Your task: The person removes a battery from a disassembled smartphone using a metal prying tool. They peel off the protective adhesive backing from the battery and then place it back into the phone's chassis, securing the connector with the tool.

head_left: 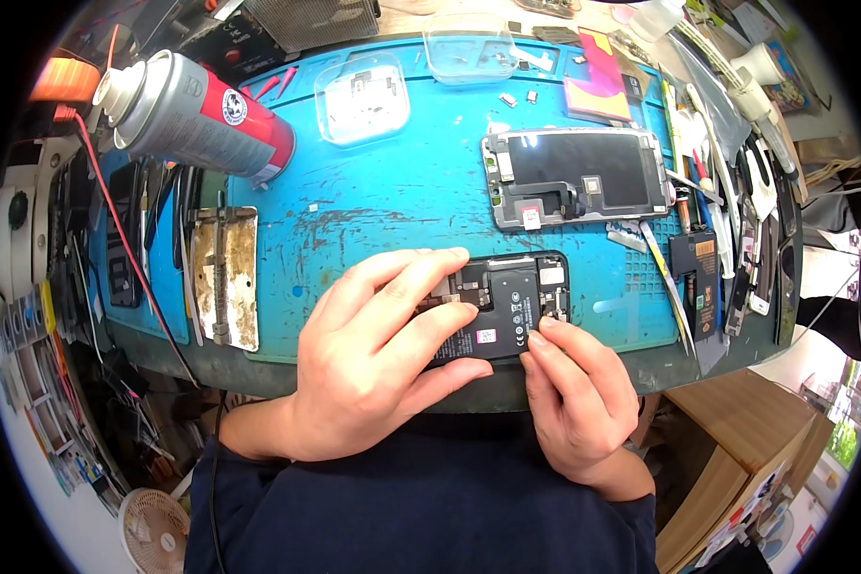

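Note:
An opened smartphone (509, 308) lies on the blue work mat at its near edge, with its black battery and small boards bare. My left hand (378, 344) steadies it: the fingers reach across its left part to the far edge, and the thumb lies along the near edge. At the phone's near right corner, the fingertips of my right hand (581, 397) are pinched together. Whatever is between them, if anything, is hidden. Beyond the phone, to the right, lies a detached phone screen (612, 167) with its back up and a flex cable on it.
A red and grey spray can (210, 115) stands at the far left. Near it are a clear box (364, 99) of small parts and a metal phone holder (225, 277). A loose battery (695, 277), tweezers (667, 277) and several tools lie at the right of the mat (383, 201).

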`<move>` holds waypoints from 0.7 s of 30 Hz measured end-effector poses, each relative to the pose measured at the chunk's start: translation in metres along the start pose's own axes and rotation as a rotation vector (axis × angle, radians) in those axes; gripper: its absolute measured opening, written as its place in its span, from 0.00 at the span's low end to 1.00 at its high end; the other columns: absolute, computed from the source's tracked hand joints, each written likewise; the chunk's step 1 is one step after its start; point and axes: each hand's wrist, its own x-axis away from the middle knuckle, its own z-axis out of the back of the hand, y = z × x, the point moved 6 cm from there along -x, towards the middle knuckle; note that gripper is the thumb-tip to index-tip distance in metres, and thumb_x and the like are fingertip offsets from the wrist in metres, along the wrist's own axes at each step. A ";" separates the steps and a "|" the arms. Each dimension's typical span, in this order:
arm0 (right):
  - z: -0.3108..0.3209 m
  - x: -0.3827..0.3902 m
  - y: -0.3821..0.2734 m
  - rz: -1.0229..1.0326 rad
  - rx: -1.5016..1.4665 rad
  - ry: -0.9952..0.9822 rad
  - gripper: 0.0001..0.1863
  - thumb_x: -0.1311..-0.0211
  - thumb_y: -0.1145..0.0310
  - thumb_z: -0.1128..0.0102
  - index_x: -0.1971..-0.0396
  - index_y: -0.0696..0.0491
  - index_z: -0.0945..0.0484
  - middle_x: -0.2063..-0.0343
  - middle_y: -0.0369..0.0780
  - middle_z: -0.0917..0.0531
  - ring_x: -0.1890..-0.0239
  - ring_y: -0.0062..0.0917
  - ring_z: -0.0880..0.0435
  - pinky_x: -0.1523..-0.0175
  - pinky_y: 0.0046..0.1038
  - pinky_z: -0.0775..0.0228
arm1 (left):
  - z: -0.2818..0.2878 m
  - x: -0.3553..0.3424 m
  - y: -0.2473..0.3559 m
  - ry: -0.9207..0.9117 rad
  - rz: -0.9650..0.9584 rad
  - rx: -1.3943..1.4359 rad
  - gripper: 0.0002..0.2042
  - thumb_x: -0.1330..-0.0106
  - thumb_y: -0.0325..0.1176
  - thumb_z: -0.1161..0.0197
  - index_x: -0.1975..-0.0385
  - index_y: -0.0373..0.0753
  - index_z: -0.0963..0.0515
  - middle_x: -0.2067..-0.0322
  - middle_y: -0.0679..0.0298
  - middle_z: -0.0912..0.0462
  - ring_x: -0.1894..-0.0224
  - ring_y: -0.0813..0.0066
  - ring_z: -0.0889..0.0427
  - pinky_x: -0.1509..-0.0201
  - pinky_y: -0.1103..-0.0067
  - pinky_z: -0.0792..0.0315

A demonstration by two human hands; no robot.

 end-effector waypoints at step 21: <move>-0.001 0.001 0.000 0.010 0.006 -0.019 0.15 0.50 0.82 0.23 0.60 0.60 0.12 0.59 0.45 0.11 0.68 0.30 0.12 0.65 0.25 0.20 | 0.000 0.004 -0.002 0.033 0.021 0.024 0.24 0.56 0.41 0.19 0.60 0.35 0.15 0.45 0.53 0.15 0.46 0.54 0.18 0.45 0.66 0.21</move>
